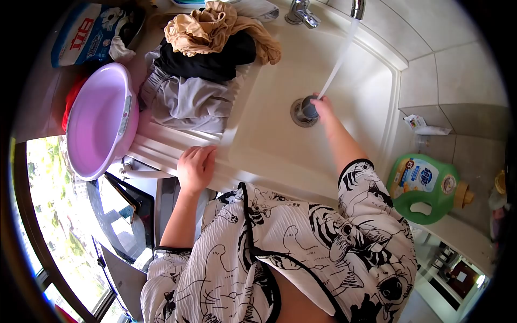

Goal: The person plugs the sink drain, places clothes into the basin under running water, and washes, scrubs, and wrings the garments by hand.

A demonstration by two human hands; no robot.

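My right hand (323, 107) is down in the white sink (269, 116), with its fingers closed on a dark round drain plug (309, 106) over the metal drain ring (302, 123). Water (339, 60) runs from the tap (357, 9) and falls right at these fingers. My left hand (197, 167) lies on the sink's front edge beside the ribbed washboard, palm down, holding nothing. Just beyond it, grey cloth (191, 102) is heaped on the washboard, under a black garment (210, 57) and a tan one (202, 29).
A lilac basin (99, 121) tilts at the left near a blue detergent bag (89, 35). To the right stands a green detergent jug (425, 188), with a small white tube (431, 130) on the ledge behind it. A second tap (302, 15) sits at the back.
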